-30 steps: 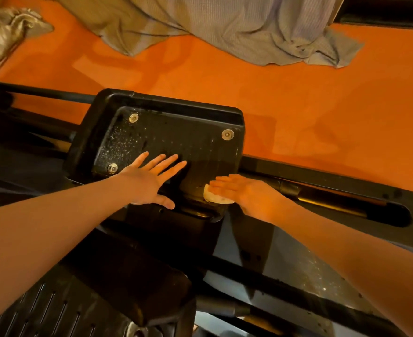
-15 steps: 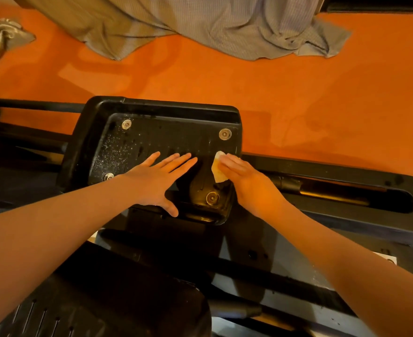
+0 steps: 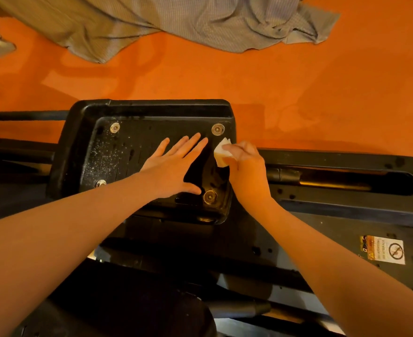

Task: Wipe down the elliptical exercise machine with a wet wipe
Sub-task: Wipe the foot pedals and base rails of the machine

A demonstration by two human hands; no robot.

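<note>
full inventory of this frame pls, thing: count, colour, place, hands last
foot pedal: 1, black, dusty, centre, on the elliptical
pedal bolts: 4 visible, silver, near the pedal's corners
elliptical frame rail: 1, black, right of the pedal
warning sticker: 1, white and orange, lower right on the frame
wet wipe: 1, white, folded, at the pedal's right edge
floor: orange, beyond the machine
cloth: 1, grey, crumpled on the floor, top
left hand: flat on the pedal, fingers spread
right hand: holds the wipe against the pedal
</note>
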